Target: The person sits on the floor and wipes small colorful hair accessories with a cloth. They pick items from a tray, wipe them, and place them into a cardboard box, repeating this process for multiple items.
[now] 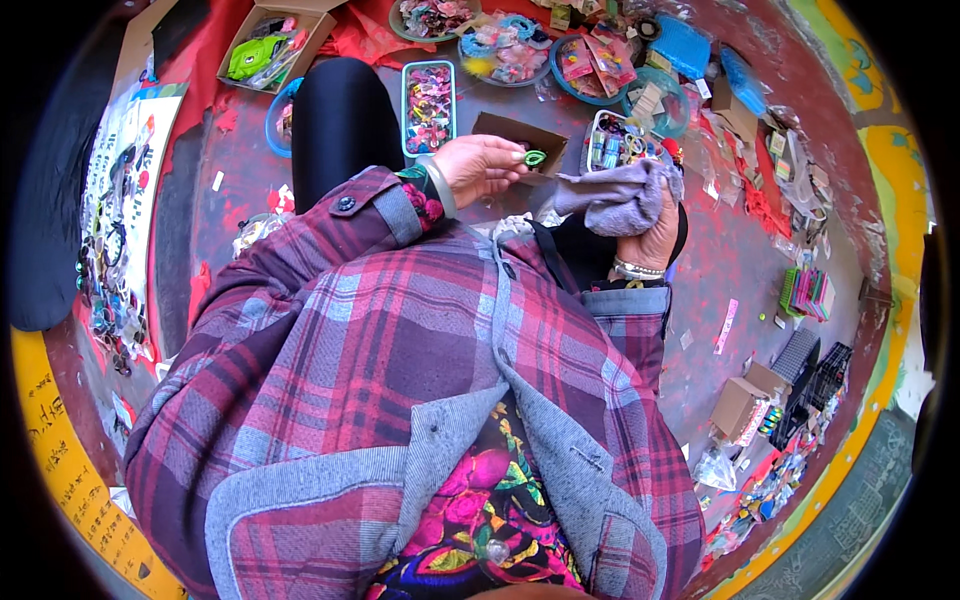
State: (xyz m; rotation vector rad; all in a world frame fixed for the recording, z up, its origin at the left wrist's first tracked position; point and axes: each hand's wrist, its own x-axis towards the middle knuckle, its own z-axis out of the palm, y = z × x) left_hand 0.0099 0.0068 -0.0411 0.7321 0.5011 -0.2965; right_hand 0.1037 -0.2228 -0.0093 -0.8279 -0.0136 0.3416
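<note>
Green loop [535, 158], upper centre, pinched in left hand [478, 168]; likely light, best held by rim. Right hand [652, 235] grips soft-looking grey cloth [612, 198].

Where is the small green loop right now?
In the head view, the green loop is above centre, held in the left hand's fingers, before the cardboard box.

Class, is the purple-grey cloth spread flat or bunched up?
Bunched up: the purple-grey cloth shows deep creases and overlapping folds, gathered in the right hand.
</note>
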